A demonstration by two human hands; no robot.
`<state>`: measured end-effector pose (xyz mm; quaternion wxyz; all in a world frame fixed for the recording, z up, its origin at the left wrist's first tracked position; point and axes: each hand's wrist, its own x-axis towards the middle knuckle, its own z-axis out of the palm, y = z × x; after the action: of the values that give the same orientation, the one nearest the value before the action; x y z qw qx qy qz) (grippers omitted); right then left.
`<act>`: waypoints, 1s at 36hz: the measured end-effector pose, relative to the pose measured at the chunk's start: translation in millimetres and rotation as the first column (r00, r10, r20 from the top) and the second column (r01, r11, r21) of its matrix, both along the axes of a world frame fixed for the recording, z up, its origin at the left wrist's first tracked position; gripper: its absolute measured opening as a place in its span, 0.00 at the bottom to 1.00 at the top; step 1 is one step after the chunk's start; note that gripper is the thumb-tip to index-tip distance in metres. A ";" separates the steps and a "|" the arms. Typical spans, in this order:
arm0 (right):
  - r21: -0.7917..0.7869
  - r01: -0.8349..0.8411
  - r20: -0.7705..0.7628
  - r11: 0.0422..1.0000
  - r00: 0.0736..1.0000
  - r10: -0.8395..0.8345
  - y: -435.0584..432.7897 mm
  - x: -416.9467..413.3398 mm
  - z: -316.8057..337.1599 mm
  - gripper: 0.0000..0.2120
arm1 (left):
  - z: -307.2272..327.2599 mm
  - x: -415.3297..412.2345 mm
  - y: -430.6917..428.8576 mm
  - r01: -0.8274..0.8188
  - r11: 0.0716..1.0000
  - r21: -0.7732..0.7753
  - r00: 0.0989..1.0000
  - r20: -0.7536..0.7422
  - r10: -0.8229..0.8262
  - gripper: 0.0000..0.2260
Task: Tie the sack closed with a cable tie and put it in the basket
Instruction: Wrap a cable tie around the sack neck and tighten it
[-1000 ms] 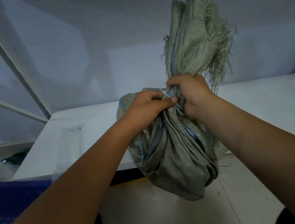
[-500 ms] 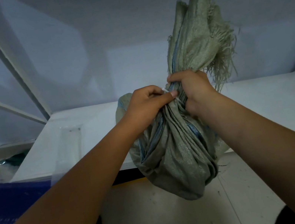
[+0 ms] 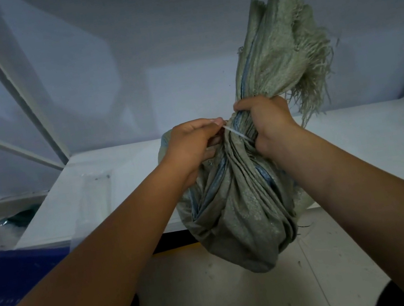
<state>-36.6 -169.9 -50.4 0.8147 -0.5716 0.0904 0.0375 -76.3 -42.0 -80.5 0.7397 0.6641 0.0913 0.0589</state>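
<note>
Sack at the tying stage: I hold the grey-green woven sack [image 3: 237, 213] up in front of the counter's [image 3: 355, 148] near edge, with its belly sagging below that edge and clear of the floor [image 3: 247, 300].

My hands are close together at its neck. My left hand [image 3: 194, 143] pinches the free end of a white cable tie [image 3: 236, 135]. My right hand [image 3: 267, 120] is clenched round the gathered cloth, with its thumb over the tie's other end. I cannot tell whether the tie is threaded through its lock.

The blue basket [image 3: 8, 278] waits low, left of the counter. If the sack goes in there before the tie has locked, the mouth will likely fall open. The sack's weight seems to hang mostly from my right hand, so a slackened grip there would let the pleats spring apart and the sack drop in front of the counter. The tie lies at a slant across loose folds. Pulled at that angle, it could ride down towards the wider belly, miss a pleat and cinch slack. The thin tail could also slip from my left fingertips under a hard tug.

The sack itself looks soft, crumpled and lightly filled. Deep folds and pale blue stripes run up into the neck. Above my right hand, the mouth [image 3: 291, 39] fans upward over the counter, and its edge is frayed into loose threads.
</note>
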 end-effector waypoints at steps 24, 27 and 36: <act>-0.648 0.178 0.316 0.740 0.947 0.049 12.3 0.7 -22.0 0.29 | -9.6 9.0 7.7 -0.206 0.959 -0.195 0.977 -0.089 0.192 0.08; -0.724 0.361 0.506 0.588 0.857 0.097 10.1 -2.6 -17.1 0.18 | -10.0 8.9 7.7 -0.232 0.947 -0.221 0.972 -0.083 0.218 0.09; -0.809 0.329 0.468 0.488 0.862 0.194 20.8 -18.0 -29.6 0.27 | -8.0 7.9 7.4 -0.263 0.915 -0.307 0.964 -0.048 0.261 0.06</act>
<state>-54.6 -149.2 -80.0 0.4066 -0.8872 -0.0946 -0.1963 -68.3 -34.5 -88.5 0.8200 0.5215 0.1898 0.1404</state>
